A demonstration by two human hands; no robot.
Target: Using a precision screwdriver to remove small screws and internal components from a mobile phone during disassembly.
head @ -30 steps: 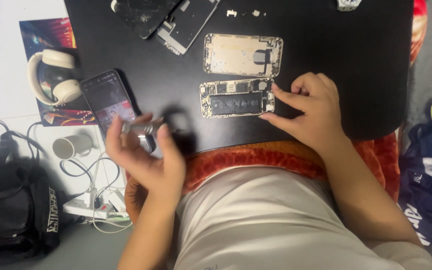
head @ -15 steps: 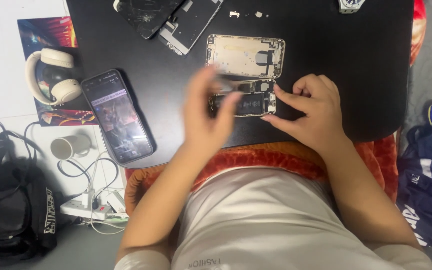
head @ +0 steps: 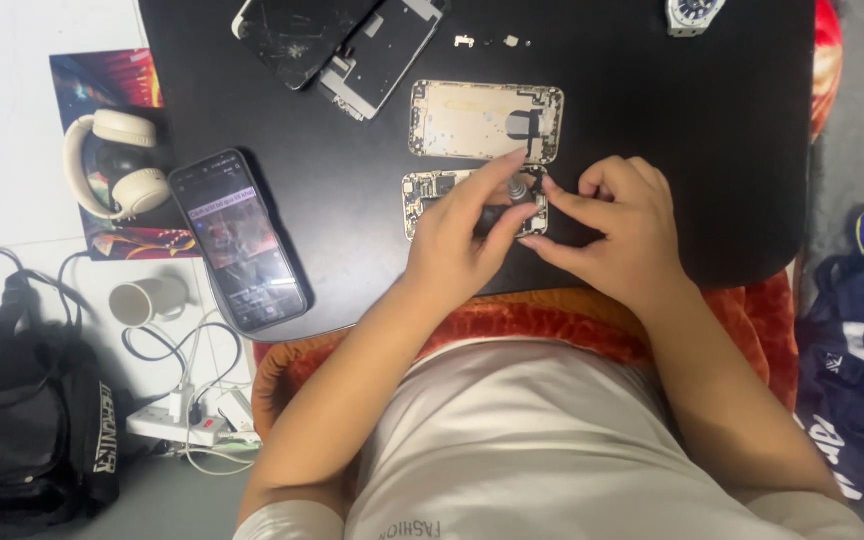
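Black counter (head: pixel 352 200): phone board (head: pixel 427 190) stripped from empty housing (head: pixel 462 120); left hand (head: pixel 457 245) pinched small part, right hand (head: pixel 617 235) curled, steadying board.

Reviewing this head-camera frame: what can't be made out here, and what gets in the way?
- Head view: the tool tip under the left hand is hidden by its fingers.
- The phone board is half covered by both hands; its small parts are too small to tell.
- What the right hand pinches is hidden by its curled fingers.
- The wristwatch is cut off by the top edge.
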